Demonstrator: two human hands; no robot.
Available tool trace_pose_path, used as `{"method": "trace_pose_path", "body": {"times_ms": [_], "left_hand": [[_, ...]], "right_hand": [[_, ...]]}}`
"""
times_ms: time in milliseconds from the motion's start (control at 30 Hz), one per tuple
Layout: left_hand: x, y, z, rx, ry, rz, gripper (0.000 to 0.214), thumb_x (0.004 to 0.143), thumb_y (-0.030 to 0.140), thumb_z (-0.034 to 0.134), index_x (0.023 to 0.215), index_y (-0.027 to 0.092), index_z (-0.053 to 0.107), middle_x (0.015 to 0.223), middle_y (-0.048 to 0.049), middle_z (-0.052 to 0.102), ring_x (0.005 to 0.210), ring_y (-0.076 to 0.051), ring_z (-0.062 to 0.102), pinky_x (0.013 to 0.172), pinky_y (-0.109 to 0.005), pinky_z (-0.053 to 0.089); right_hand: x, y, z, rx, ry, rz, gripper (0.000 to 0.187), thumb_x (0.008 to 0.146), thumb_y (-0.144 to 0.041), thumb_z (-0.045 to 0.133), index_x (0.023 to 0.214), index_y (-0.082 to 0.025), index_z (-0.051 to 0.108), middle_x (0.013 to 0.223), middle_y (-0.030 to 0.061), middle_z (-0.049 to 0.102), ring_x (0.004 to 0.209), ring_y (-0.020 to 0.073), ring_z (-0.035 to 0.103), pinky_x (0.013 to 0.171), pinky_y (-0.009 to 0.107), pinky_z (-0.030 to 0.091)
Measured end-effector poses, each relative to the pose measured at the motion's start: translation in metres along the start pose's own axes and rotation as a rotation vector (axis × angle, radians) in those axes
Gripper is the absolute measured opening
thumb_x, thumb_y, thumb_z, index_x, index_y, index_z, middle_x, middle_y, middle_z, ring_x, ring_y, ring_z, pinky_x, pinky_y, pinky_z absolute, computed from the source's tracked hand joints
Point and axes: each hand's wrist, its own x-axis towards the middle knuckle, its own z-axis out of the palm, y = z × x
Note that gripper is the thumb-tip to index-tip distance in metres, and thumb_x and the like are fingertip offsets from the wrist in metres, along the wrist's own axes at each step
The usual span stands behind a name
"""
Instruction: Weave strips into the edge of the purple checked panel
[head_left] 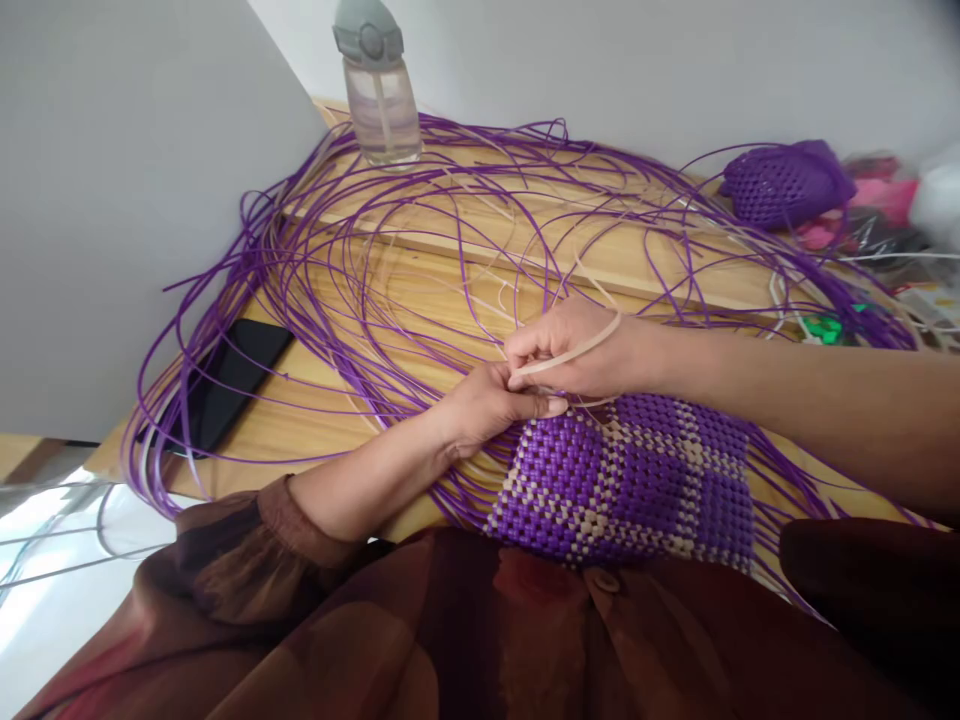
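Note:
A woven panel (645,470) in purple with cream checks lies against my front at the table's near edge. Long purple strands (352,370) fan out from its sides. At its upper left corner my left hand (491,405) is closed, its thumb pressing on the weave's edge. Just above, my right hand (574,345) pinches a cream plastic strip (581,350), which loops up over the back of that hand. The fingertips of both hands meet, and the strip's end between them is hidden.
On the wooden table (427,300), loose strands spread in a wide ring. A water bottle (382,100) stands at the back left, and a black phone (240,380) lies under strands at left. A purple woven piece (787,185) and pink bundles (885,200) sit at the back right.

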Motion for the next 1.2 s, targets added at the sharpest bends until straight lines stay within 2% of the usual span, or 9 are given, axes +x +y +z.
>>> {"method": "trace_pose_path", "body": {"times_ms": [133,267,433,567,700,800,1000,1100,1200], "left_hand": [[0.003,-0.003,-0.002,-0.073,-0.017,-0.014,0.034,0.060,0.020,0.088,0.090,0.011,0.073,0.092,-0.0063,0.074,0.089,-0.015,0.067,0.101,-0.035,0.045],[0.003,-0.003,-0.001,-0.141,0.025,-0.007,0.037,0.061,0.018,0.088,0.093,0.010,0.072,0.094,-0.0078,0.074,0.091,-0.016,0.067,0.101,-0.035,0.045],[0.002,0.003,0.001,-0.141,0.079,-0.099,0.027,0.060,0.010,0.084,0.084,0.007,0.073,0.079,-0.0056,0.072,0.081,-0.014,0.066,0.089,-0.028,0.048],[0.003,0.006,-0.002,-0.142,0.040,-0.063,0.019,0.058,0.007,0.083,0.073,0.008,0.070,0.069,-0.0026,0.067,0.071,-0.010,0.062,0.078,-0.024,0.047],[0.004,0.007,-0.006,-0.123,-0.003,-0.073,0.025,0.053,0.011,0.086,0.071,0.009,0.068,0.067,-0.0015,0.066,0.067,-0.010,0.060,0.075,-0.025,0.046],[0.001,0.009,-0.007,-0.027,0.001,-0.072,0.026,0.057,0.017,0.086,0.074,0.010,0.068,0.069,-0.0017,0.067,0.066,-0.010,0.060,0.073,-0.025,0.045],[-0.002,0.011,-0.008,0.139,-0.004,0.059,0.021,0.064,0.019,0.083,0.071,0.011,0.065,0.069,-0.0009,0.065,0.063,-0.009,0.056,0.065,-0.024,0.041],[0.000,0.009,-0.009,0.106,-0.032,0.077,0.021,0.063,0.018,0.083,0.072,0.012,0.065,0.070,0.0000,0.065,0.064,-0.009,0.056,0.066,-0.024,0.042],[0.002,0.006,-0.010,0.069,-0.052,0.071,0.022,0.064,0.017,0.083,0.069,0.012,0.062,0.067,0.0009,0.063,0.062,-0.008,0.055,0.066,-0.023,0.042]], "right_hand": [[0.006,0.008,0.000,0.042,-0.083,-0.028,0.023,0.089,-0.021,0.052,0.069,-0.019,0.064,0.061,-0.0048,0.059,0.057,0.0083,0.047,0.057,0.025,0.032],[0.014,0.020,0.004,0.070,-0.143,-0.037,0.019,0.089,-0.028,0.054,0.080,-0.021,0.068,0.075,-0.0023,0.068,0.062,0.0106,0.055,0.060,0.026,0.038],[0.014,0.024,0.010,0.171,-0.127,0.169,0.024,0.092,-0.037,0.051,0.087,-0.021,0.068,0.062,-0.0041,0.061,0.045,0.0068,0.049,0.047,0.023,0.034],[0.011,0.022,0.003,0.368,-0.164,0.188,0.020,0.090,-0.037,0.059,0.092,-0.017,0.063,0.060,-0.0031,0.061,0.048,0.0075,0.053,0.047,0.021,0.037],[0.000,0.027,-0.010,0.445,-0.273,0.173,0.034,0.075,-0.021,0.075,0.105,-0.020,0.058,0.072,-0.0023,0.067,0.057,0.0106,0.059,0.048,0.020,0.042],[-0.009,0.032,-0.014,0.488,-0.309,0.147,0.031,0.074,-0.010,0.068,0.102,-0.021,0.060,0.084,0.0008,0.071,0.068,0.0136,0.065,0.054,0.023,0.048],[-0.008,0.035,-0.012,0.503,-0.316,0.152,0.045,0.077,-0.004,0.058,0.118,-0.024,0.057,0.079,-0.0011,0.070,0.065,0.0157,0.067,0.055,0.026,0.051],[-0.009,0.033,-0.010,0.373,-0.232,0.076,0.048,0.076,-0.004,0.060,0.118,-0.024,0.059,0.081,-0.0014,0.071,0.067,0.0157,0.067,0.057,0.026,0.050],[-0.027,0.023,-0.003,0.082,0.095,-0.043,0.047,0.079,-0.011,0.065,0.123,-0.025,0.060,0.093,0.0004,0.072,0.083,0.0182,0.067,0.071,0.030,0.051]]}}
